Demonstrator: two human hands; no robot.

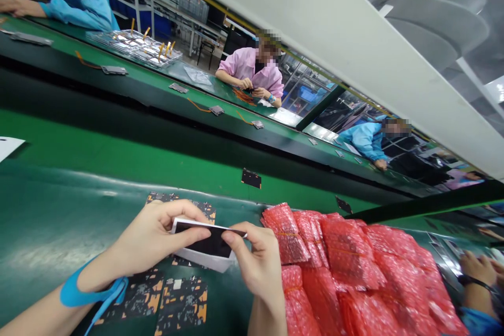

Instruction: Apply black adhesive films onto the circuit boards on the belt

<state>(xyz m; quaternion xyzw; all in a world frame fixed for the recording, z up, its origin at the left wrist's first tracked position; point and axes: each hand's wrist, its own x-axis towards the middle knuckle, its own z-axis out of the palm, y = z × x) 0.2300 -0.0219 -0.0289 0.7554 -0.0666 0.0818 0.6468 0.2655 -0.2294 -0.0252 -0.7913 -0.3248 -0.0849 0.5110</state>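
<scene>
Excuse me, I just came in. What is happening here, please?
A person holds a black panel in both hands, the left hand and the right hand, above a green belt. Circuit boards lie beneath it, and red bubble bags are piled beside it. Across the line, a co-worker in a pink smock handles something small.

Black rectangular panel (212,242), white sheet (200,257) underneath, held aloft

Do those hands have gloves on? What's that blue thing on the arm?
No gloves: the left hand and right hand are both bare, and no sleeves show on the forearms. The blue thing is a flat strap around the left wrist, with a narrow blue band hanging loose from it.
</scene>
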